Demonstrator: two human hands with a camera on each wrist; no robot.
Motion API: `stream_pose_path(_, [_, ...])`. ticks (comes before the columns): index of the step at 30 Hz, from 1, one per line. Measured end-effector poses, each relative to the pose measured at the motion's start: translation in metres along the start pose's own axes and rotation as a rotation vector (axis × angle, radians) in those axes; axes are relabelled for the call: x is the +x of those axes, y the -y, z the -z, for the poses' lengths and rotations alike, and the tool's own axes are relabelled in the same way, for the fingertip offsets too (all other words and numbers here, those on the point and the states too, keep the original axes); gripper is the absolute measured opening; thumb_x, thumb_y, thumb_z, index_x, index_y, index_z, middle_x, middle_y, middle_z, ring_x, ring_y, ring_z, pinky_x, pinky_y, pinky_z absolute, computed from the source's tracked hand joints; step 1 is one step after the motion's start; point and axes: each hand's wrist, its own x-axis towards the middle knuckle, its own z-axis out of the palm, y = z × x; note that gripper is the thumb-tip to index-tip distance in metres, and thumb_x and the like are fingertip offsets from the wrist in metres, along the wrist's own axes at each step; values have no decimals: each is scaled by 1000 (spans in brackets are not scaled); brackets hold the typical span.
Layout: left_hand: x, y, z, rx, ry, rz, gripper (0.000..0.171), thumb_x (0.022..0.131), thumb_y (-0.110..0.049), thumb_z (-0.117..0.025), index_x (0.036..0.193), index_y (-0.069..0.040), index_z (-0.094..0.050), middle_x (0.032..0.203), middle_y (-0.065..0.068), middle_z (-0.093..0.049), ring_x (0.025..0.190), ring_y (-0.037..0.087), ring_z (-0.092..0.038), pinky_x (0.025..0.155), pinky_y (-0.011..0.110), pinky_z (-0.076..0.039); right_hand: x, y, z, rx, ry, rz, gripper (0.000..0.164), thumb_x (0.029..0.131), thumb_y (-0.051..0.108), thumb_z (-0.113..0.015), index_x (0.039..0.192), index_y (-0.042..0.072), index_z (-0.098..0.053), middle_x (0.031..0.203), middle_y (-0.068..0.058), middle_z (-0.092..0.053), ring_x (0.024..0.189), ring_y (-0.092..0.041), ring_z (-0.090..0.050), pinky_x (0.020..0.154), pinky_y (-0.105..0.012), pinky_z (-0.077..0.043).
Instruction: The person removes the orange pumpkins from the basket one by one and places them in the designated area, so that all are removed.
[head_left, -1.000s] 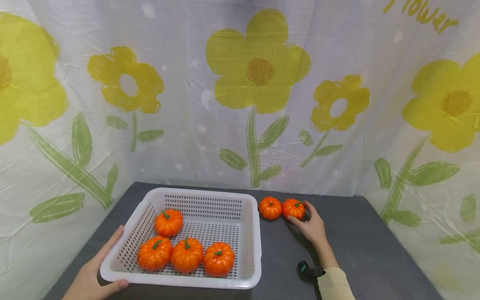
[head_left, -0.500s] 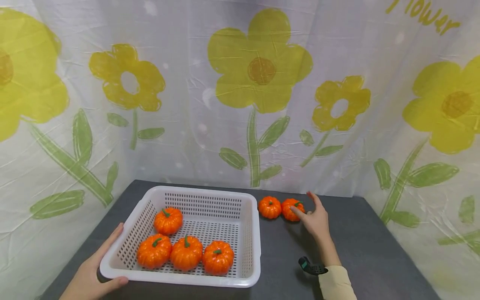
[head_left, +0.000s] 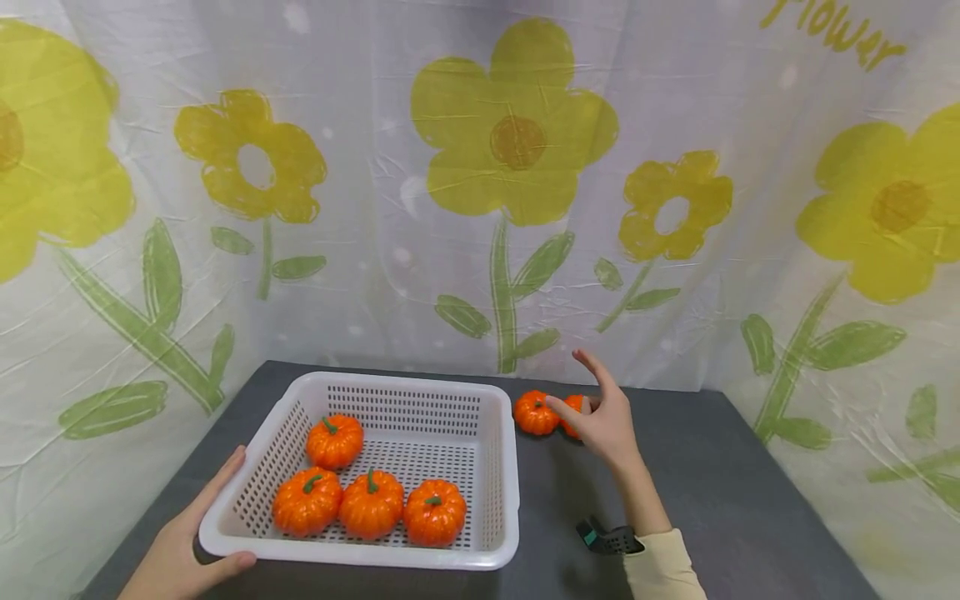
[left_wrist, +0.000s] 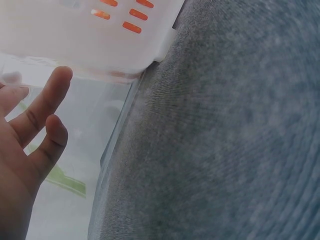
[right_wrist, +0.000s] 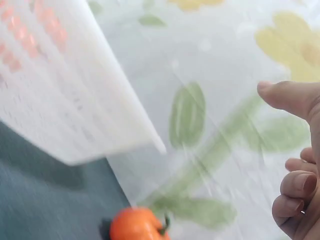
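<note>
At the near left corner of a white perforated plastic basket (head_left: 491,560), my left hand (head_left: 178,546) rests with its thumb by the front rim and forefinger along the left side. Its other fingers (left_wrist: 44,105) stretch out below the basket wall in the left wrist view. Two small orange pumpkins stand right of the basket. My right hand (head_left: 611,423) overlaps the right pumpkin (head_left: 572,405) and partly hides it. Thumb and forefinger are spread wide with nothing between them, close to the left pumpkin (head_left: 535,412). The other right fingers (right_wrist: 296,184) curl loosely.
Several pumpkins lie in the basket, three along its front and one pumpkin (head_left: 334,442) behind them. A dark grey table (head_left: 720,492) carries everything. A white curtain (head_left: 360,275) with painted yellow flowers hangs at the back and sides.
My right hand has let go of the right pumpkin, lifted, and moved left towards the other one, fingers spread. Both pumpkins stay on the table. The left hand keeps its place at the basket.
</note>
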Motion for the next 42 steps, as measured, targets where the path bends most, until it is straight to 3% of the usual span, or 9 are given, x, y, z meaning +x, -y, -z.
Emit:
stream_pose_path(4, [1, 0, -1, 4, 4, 11, 119, 79, -21, -93, 172, -30, -18, 158, -48, -11, 123, -33, -24, 88, -1, -31, -5, 13, -18, 24, 71, 47, 87, 86, 17, -91, 160, 24, -47, 82, -13, -65, 41, -7, -28, 44, -26, -33])
stream_pose_path(5, [1, 0, 0, 8, 4, 13, 119, 79, -22, -93, 172, -31, -18, 157, -49, -11, 122, -32, -25, 87, -1, -32, -5, 16, -23, 23, 90, 51, 87, 85, 18, -91, 160, 25, -47, 96, -10, -70, 42, -7, -27, 44, -26, -32])
stream_pose_path(8, [1, 0, 0, 1, -1, 5, 120, 78, -20, -94, 172, -30, -18, 157, -48, -12, 121, -31, -26, 87, -1, -31, -5, 22, -37, -13, 150, 63, 88, 84, 24, -93, 159, 25, -48, 61, -13, -53, 40, -6, -26, 43, -25, -31])
stream_pose_path(15, [-1, 0, 0, -30, -19, -24, 122, 76, -15, -94, 172, -28, -20, 160, -45, -15, 121, -30, -27, 88, -4, -25, 8, 42, -55, -78, 239, 95, 87, 84, 29, -91, 160, 26, -48, 78, -22, -63, 39, -7, -29, 42, -27, -33])
stream_pose_path(22, [-1, 4, 1, -55, -18, -36, 124, 75, -10, -94, 172, -27, -19, 163, -42, -17, 123, -29, -31, 90, -2, -30, 30, 61, -74, -64, 326, 158, 85, 87, 31, -89, 160, 19, -48, 156, -1, -57, 41, -9, -25, 43, -27, -33])
stream_pose_path(27, [-1, 8, -1, -4, 24, 18, 121, 80, -18, -92, 172, -32, -15, 161, -43, -17, 115, -27, -34, 84, 8, -42, 39, 75, -88, -65, 376, 165, 85, 88, 32, -88, 160, 16, -47, 158, -1, -55, 40, -19, -31, 44, -30, -38])
stream_pose_path(31, [-2, 9, -1, 8, 43, 48, 119, 83, -21, -91, 172, -34, -13, 160, -44, -15, 114, -27, -34, 83, 9, -44, 46, 90, -105, -118, 376, 175, 85, 88, 38, -87, 160, 14, -48, 158, -3, -55, 77, -28, -67, 68, -36, -58])
stream_pose_path(34, [-2, 8, -1, -5, 44, 47, 118, 83, -21, -90, 172, -33, -13, 158, -47, -13, 116, -30, -30, 85, 3, -37, 53, 101, -120, -160, 381, 169, 85, 87, 41, -86, 159, 15, -49, 158, -3, -55, 129, -27, -63, 100, -45, -56])
stream_pose_path(42, [0, 5, 0, -11, 54, 75, 118, 84, -22, -90, 172, -34, -11, 156, -47, -14, 113, -23, -40, 83, 13, -48, 59, 121, -168, -181, 428, 129, 85, 86, 47, -87, 158, 20, -51, 155, 3, -58, 144, -21, -52, 114, -46, -46])
